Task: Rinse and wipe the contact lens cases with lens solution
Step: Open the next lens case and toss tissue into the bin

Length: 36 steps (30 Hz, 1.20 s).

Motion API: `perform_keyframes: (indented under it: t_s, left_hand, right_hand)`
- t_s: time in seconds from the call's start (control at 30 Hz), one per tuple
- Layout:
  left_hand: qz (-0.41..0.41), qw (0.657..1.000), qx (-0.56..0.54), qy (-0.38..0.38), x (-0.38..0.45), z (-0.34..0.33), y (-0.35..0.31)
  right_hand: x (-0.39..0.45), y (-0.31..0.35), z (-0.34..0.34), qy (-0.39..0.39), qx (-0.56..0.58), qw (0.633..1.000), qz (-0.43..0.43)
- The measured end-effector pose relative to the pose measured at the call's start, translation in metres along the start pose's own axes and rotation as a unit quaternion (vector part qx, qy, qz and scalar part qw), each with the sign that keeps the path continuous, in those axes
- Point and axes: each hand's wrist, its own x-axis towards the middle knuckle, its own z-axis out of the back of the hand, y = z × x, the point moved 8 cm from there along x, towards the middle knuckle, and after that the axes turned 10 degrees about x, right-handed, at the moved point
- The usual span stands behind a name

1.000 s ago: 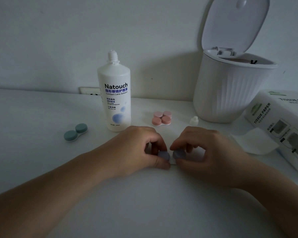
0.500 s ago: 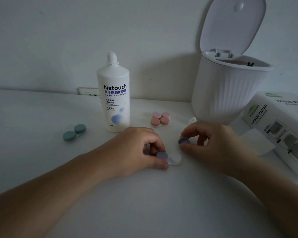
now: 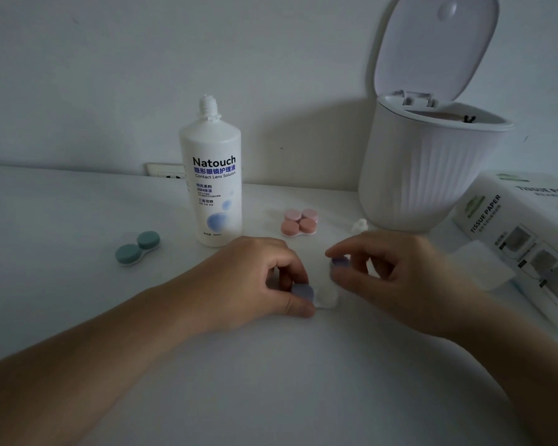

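I judge the step in hand to be uncapping the purple case ahead of the rinse. To do it well I would pin the base flat while the second cap turns, and park the loose cap where it cannot roll, near the case and well clear of the bin.

Largest first: the white matte worktop (image 3: 78, 220) carries everything. At upper right stands the white ribbed plastic bin with its flip lid raised (image 3: 422, 175), smooth and hard. At the right edge lies the white cardboard tissue paper box (image 3: 512, 214), a soft sheet (image 3: 477, 262) poking out. Centre, the tall white plastic lens solution bottle (image 3: 215, 188) stands upright and uncapped, its small clear cap (image 3: 360, 225) just beside the bin.

My left hand (image 3: 252, 278), fingers curled, pinches the capped side of the small purple-and-white contact lens case (image 3: 316, 296) against the worktop, low centre; its other well lies open and white. My right hand (image 3: 397, 278) pinches the round purple screw cap (image 3: 339, 261) between thumb and forefinger, lifted just beside the case.

Behind sit two stacked pink cases (image 3: 299, 223); at left, a teal case (image 3: 138, 247), all closed, smooth moulded plastic.
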Motion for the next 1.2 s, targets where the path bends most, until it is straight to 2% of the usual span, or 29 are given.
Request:
perform_keyframes:
  t_s: [0.1,0.17,0.67,1.2]
  left_hand:
    - [-0.007,1.000,0.004,-0.002,0.000,0.001,0.000]
    - [-0.012,1.000,0.006,-0.003,0.000,0.001,-0.001]
    - [-0.028,0.999,0.016,0.002,-0.002,0.001,-0.009]
    - [0.011,0.996,0.040,-0.076,-0.012,-0.001,-0.017]
  right_hand:
    - [-0.003,-0.005,-0.015,0.088,0.003,0.995,-0.040]
    - [-0.003,-0.007,-0.018,0.105,-0.001,0.993,-0.051]
    - [-0.002,-0.012,-0.022,0.100,0.054,0.991,-0.067]
    - [0.001,-0.018,-0.026,0.101,0.080,0.989,-0.075]
